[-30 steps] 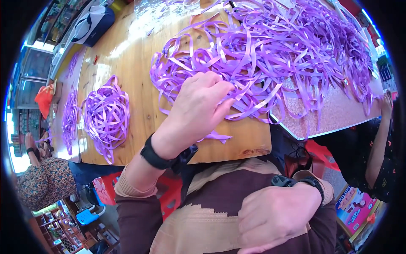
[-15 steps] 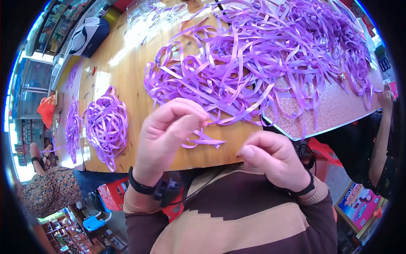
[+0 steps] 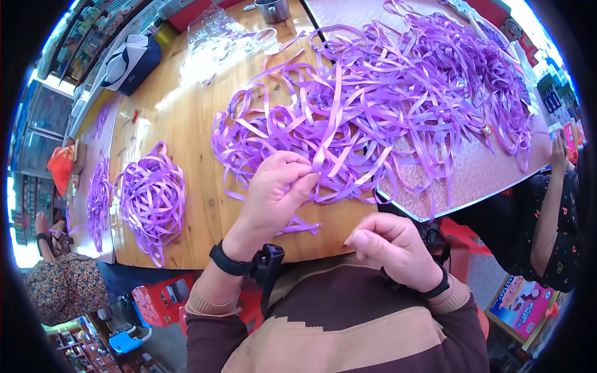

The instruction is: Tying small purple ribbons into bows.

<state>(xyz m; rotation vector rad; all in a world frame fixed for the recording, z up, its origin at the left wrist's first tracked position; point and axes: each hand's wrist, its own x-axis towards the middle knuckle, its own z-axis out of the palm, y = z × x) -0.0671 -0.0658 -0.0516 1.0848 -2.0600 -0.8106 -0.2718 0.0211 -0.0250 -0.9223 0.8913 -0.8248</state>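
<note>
A large tangled heap of purple satin ribbon point(image 3: 410, 93) spreads over the table in front of me. At its near edge is my left hand point(image 3: 280, 189), thumb and index finger closed on a strand of purple ribbon point(image 3: 333, 124) that runs up into the heap. Below that hand, a short ribbon end point(image 3: 301, 227) lies on the wood. My right hand point(image 3: 398, 248) is held at the table's front edge, its thumb and index finger pinched together. A tiny brownish tip shows at the pinch, too small to name.
A rounder purple ribbon pile point(image 3: 152, 205) sits to the left on the wooden table point(image 3: 205, 205). Farther back are a clear plastic bag point(image 3: 214, 37), a plastic cup point(image 3: 266, 40) and a metal mug point(image 3: 273, 9). Other people point(image 3: 68, 286) work at both sides.
My left hand has moved right and forward to the heap and now pinches a ribbon strand. The right hand stays pinched in nearly the same place. The view has shifted slightly.
</note>
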